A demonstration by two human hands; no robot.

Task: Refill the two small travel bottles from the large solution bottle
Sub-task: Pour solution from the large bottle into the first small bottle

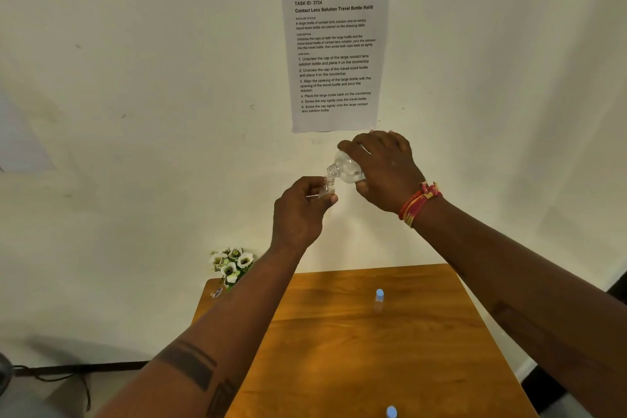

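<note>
White flowers (232,265) sit at the back left corner of the worktop (339,349). Above it, the left hand (300,210) has its grip tight around a small open bottle (328,187). The right hand (385,170) grips the big bottle (346,168), tipped so its mouth touches the small one's. A capped small bottle (379,300) stands on the worktop, and a blue cap (391,412) shows at the near edge.

Clear large bottle (347,168) tilted, neck meeting uncapped travel bottle (328,187)
</note>
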